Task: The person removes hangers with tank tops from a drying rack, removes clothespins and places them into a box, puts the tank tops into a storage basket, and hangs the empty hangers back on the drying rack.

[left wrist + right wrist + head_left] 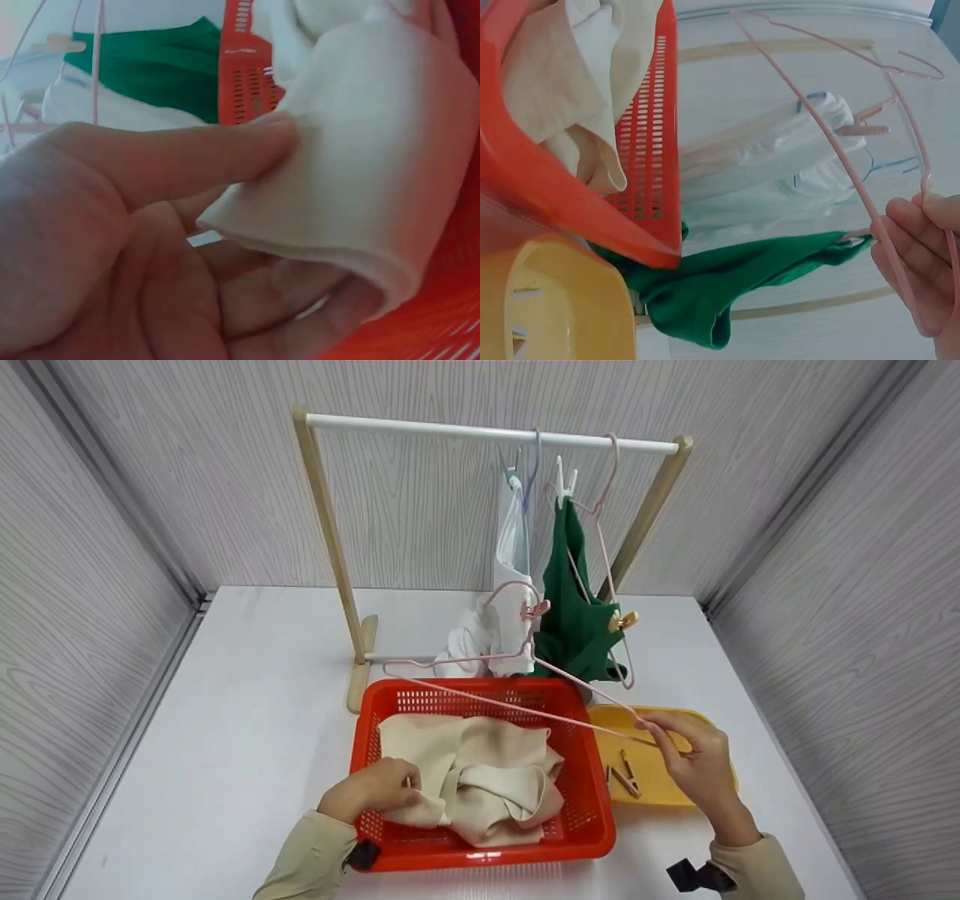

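- The left hand (376, 786) has a nearly closed grip, pinching an edge of beige cloth, thumb on top and fingers curled beneath.
- The right hand (697, 759) closes its grip, thumb against fingers, on the near right corner of a thin pink hanger (510, 706).
- The beige cloth (476, 802) lies rumpled and folded over itself, spreading from the left grip to the right and away. It looks soft, light and fairly thick, with a matt face unlikely to slip; an edge or corner seems the best place to take hold.
- The hanger slants leftward from the right grip, in the air above the cloth, hook pointing towards the rack. It looks light, smooth and stiff, perhaps slightly springy; the corner or the neck below the hook should give good purchase.
- Around the cloth is a red basket (555, 856) with slotted walls.
- Just right of it, below the right hand, a yellow tray (667, 784) holds clothespins (627, 781).
- Behind, a rack (420, 428) stands on a white table (225, 720), with a white garment (512, 622) and a green garment (574, 611) hanging side by side.
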Available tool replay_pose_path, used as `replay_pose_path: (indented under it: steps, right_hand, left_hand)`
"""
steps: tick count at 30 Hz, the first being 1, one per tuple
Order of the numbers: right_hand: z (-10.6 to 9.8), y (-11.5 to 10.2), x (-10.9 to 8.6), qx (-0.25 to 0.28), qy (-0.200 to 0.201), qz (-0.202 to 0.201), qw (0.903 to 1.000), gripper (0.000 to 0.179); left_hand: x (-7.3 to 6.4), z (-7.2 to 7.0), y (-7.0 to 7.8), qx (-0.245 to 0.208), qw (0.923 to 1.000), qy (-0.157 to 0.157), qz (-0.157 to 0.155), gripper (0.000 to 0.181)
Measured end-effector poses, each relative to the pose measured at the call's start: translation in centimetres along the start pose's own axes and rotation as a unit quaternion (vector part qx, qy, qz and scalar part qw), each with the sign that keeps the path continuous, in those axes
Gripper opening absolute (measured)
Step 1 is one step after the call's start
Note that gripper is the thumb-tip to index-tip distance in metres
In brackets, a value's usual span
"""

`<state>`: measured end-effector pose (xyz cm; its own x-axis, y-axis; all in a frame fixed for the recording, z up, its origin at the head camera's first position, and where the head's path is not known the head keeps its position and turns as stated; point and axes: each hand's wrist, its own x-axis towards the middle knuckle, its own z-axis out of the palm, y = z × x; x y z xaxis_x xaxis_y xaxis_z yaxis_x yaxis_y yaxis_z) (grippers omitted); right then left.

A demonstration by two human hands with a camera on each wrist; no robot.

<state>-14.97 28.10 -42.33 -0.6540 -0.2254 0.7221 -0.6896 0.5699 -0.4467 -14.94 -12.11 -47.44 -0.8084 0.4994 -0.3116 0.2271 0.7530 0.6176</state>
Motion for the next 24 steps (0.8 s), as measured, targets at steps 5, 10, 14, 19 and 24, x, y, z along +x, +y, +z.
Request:
replay_pose_path:
  steps: [5, 10, 14, 19, 24]
  right_hand:
    - [1.1, -0.9, 0.5, -0.009, -0.002, -0.025, 0.9996, 0.027]
    - [1.9, -1.6, 0.9, -0.035, -0.005, -0.055, 0.9978, 0.019]
    - [2.4, -2.2, 1.2, -0.048, -0.01, -0.062, 0.9968, 0.022]
    - [3.1, -3.3, 1.7, -0.063, -0.009, -0.061, 0.9961, 0.029]
    - [3.8, -4.7, 2.6, -0.088, -0.006, -0.051, 0.9948, 0.029]
  left_hand:
    - [0.1, 0.5, 0.3, -0.044, 0.9937, -0.061, -0.083, 0.014]
    - [0.0, 0.3, 0.3, -0.065, 0.9929, -0.043, -0.09, 0.018]
    - [-0.2, -0.3, 0.1, -0.057, 0.9975, -0.006, -0.041, 0.018]
    - [0.0, -1.1, 0.2, -0.058, 0.9974, 0.042, -0.001, 0.015]
    - [0.5, -1.4, 0.4, -0.06, 0.9953, 0.074, 0.018, 0.014]
